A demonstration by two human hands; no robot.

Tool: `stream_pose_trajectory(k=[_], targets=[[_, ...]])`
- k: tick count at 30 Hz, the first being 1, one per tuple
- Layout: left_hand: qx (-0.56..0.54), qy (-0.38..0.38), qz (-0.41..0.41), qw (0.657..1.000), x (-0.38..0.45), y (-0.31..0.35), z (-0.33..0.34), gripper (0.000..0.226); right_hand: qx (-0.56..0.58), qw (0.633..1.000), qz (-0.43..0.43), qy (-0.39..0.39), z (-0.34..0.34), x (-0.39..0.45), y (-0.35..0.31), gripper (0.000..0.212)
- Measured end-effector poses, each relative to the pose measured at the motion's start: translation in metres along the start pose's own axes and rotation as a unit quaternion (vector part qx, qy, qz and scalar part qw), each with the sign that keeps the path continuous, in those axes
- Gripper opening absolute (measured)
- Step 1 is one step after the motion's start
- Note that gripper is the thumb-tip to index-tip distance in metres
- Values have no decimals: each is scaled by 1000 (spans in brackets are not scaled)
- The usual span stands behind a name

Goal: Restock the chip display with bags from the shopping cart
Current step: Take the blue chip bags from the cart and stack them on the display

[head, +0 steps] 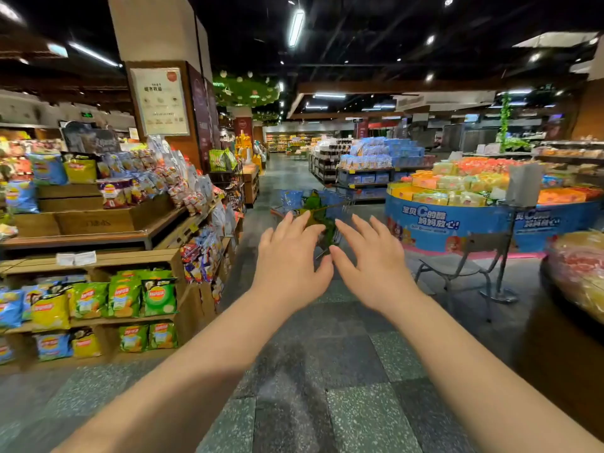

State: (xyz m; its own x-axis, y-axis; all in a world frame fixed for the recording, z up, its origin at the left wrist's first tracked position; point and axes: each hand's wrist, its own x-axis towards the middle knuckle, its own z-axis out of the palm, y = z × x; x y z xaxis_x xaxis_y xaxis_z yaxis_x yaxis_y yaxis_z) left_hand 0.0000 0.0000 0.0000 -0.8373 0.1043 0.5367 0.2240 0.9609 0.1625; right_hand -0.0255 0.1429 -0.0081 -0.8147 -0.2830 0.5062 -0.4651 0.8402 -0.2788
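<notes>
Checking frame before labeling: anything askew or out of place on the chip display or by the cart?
Nothing clearly damaged or spilled. The chip display has a bare stretch of middle shelf with empty wooden crates. The shopping cart stands mid-aisle, blurred, bags inside. Left hand and right hand are open, holding nothing.

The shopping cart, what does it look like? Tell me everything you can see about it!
The shopping cart stands upright on the aisle floor, straight ahead, past both outstretched hands. It looks like thin metal wire with a reddish rim, though it is blurred. Inside sit blue and green chip bags. The left hand and right hand are open with spread fingers and cover the cart's lower part, so its wheels cannot be seen. Neither hand seems to touch it. The blue round display lies to its right.
</notes>
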Motion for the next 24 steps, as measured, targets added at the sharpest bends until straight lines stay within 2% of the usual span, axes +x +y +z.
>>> stream_pose_trajectory(k=[3, 11, 14, 16, 19, 23, 24], targets=[[18, 5, 13, 1000, 42, -16, 38, 55, -20, 1000, 2, -3, 29, 38, 29, 52], [65, -94, 41, 993, 174, -50, 168, 58, -66, 993, -23, -99, 116, 157, 148, 54], [54, -140, 22, 988, 232, -60, 213, 59, -62, 989, -36, -132, 143, 215, 187, 55], [49, -136, 11, 989, 267, -71, 240, 59, -57, 986, -46, -147, 159, 253, 208, 55], [32, -113, 4, 993, 312, -93, 274, 62, -41, 988, -71, -130, 186, 304, 234, 56], [37, -161, 40, 985, 355, -135, 317, 68, -5, 984, -107, -144, 239, 359, 263, 70], [35, -170, 48, 984, 364, -148, 329, 70, -11, 980, -123, -154, 254, 373, 271, 67]])
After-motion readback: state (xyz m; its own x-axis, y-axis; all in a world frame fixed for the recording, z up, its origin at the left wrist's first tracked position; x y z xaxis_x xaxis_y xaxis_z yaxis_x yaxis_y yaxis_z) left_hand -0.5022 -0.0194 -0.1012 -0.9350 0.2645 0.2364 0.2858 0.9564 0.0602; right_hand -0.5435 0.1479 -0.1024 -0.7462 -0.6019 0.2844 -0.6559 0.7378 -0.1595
